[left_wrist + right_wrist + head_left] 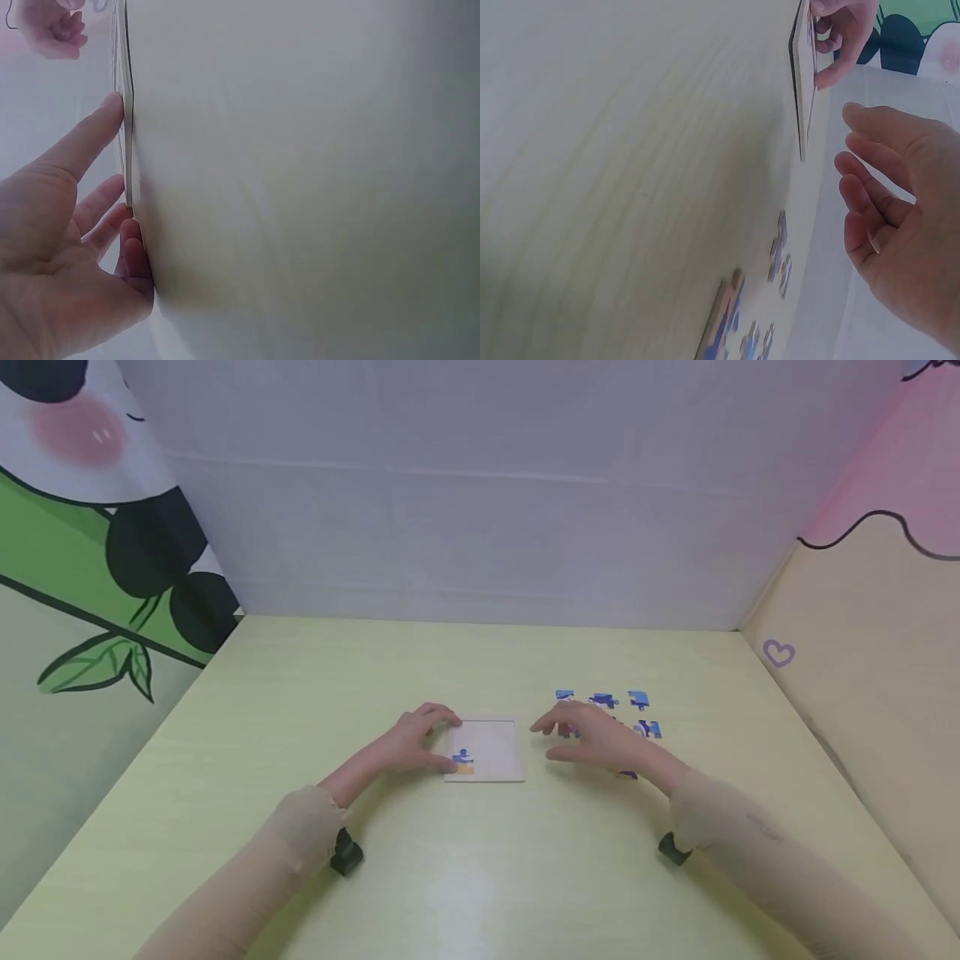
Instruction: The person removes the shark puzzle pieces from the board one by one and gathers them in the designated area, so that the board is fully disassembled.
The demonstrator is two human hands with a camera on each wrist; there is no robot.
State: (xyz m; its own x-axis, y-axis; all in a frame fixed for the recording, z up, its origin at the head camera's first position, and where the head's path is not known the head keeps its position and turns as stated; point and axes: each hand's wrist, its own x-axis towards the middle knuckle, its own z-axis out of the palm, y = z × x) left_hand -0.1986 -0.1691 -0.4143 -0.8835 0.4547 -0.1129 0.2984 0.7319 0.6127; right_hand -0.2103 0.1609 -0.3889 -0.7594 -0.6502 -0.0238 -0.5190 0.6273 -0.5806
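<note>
A flat white puzzle board (495, 750) with a thin raised rim lies on the table. Blue and orange puzzle pieces (463, 758) sit in its near left corner. My left hand (408, 743) rests at the board's left side, thumb at the near corner and fingertips at the far one. In the left wrist view, the extended thumb (86, 142) touches the board's edge. Right of the board hovers my right hand (600, 739), fingers loosely bent and nothing between them. Loose blue puzzle pieces (638, 700) lie beyond and under it, some hidden from the head view.
The pale yellow table (465, 860) meets a grey-white back panel (480, 543). A painted panel (150, 543) stands at the left, and a beige and pink one (885, 635) at the right. Dark wrist cameras (347, 852) sit below both cuffs.
</note>
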